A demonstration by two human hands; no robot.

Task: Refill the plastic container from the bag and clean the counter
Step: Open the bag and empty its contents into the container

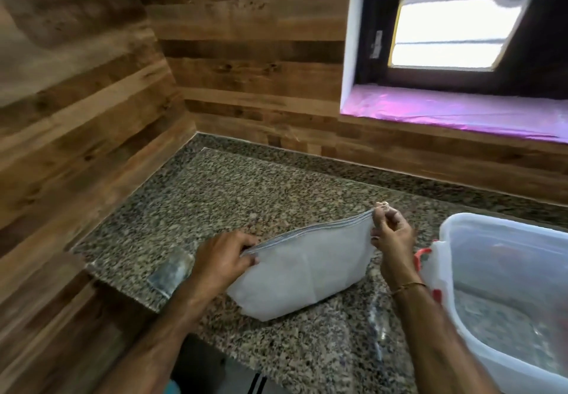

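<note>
A pale grey zippered bag (301,273) stands on the speckled granite counter (246,197). My left hand (224,258) grips the bag's left top corner. My right hand (390,233) pinches the zipper pull at the bag's right top corner. The zipper line along the top looks closed. A clear plastic container (507,295) with an open top stands at the right, close to my right wrist; red clips show on its near side. What is inside the bag is hidden.
Wood-panelled walls close the corner at the left and back. A window recess with a pink-lined sill (461,111) sits above the counter at the right. A small clear plastic item (170,270) lies left of my left forearm. The counter's front edge runs below the bag.
</note>
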